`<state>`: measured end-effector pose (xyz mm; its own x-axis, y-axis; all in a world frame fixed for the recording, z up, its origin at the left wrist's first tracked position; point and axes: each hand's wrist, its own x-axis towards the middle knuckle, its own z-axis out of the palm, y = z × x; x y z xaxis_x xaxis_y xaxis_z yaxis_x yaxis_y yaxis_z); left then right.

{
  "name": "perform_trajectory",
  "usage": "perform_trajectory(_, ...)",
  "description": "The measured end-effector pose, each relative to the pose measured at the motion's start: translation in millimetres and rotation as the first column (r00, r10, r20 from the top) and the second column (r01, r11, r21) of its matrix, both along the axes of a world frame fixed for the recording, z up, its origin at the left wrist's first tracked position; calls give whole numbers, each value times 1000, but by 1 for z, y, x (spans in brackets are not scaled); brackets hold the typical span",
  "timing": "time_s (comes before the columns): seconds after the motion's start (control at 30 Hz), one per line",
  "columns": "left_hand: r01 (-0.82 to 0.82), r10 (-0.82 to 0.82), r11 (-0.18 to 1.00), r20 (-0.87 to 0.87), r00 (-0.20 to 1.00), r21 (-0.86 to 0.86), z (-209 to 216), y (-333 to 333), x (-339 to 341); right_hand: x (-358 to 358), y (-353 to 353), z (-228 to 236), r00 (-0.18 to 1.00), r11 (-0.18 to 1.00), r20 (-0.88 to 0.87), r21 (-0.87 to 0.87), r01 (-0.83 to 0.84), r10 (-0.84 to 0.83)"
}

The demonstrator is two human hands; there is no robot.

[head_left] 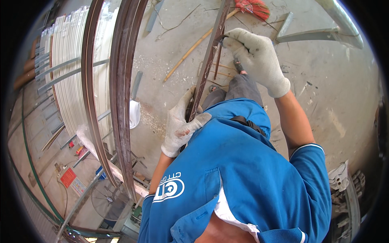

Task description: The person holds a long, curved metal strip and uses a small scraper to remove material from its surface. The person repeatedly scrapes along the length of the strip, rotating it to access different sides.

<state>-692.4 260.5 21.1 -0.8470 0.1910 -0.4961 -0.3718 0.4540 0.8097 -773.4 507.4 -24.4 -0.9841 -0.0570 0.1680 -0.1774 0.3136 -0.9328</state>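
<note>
A long brown profile bar point(207, 60) runs from the top of the view down toward my waist. My left hand point(178, 125), in a whitish knitted glove with a reddish-brown stain, is wrapped round its near end, the thumb lying across it. My right hand point(259, 56), in a matching glove, is at the bar's far part on its right side. Its fingers are bent and pinched together at a small dark bit I cannot make out. A thin dark strip point(217, 62) hangs just below those fingertips, beside the bar.
Several long brown profiles point(120, 81) stand close on the left, before a stack of white lengths point(71, 69) on a metal rack. On the floor lie a red-bristled broom point(253, 8) and a wooden stick point(188, 52). Grey metal framework point(312, 36) stands at upper right, a fan point(107, 198) at lower left.
</note>
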Motion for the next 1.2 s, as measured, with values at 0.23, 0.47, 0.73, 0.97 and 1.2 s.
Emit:
perform_trajectory(0.23, -23, 23, 1000, 41, 999, 4, 0, -1, 1, -2, -6, -6, 986, 993, -131, -81, 89, -99)
perform_trajectory(0.47, -2, -30, 982, -169, 985, -189, -9, 7, 7, 13, -18, 7, 985, 993, 133, -19, 116, -113)
perform_trajectory(0.73, 7, -77, 964, -256, 964, -265, -13, 13, 8, 26, -18, 7, 995, 990, 98, -143, -2, 17)
perform_trajectory(0.97, 24, -61, 992, -299, 952, -124, -12, 6, 5, 57, -16, 35, 754, 712, 61, -388, -585, 654)
perform_trajectory(1.2, 23, -55, 985, -190, 980, -170, -10, 4, 7, 38, -20, 13, 971, 966, 233, -231, 117, -62)
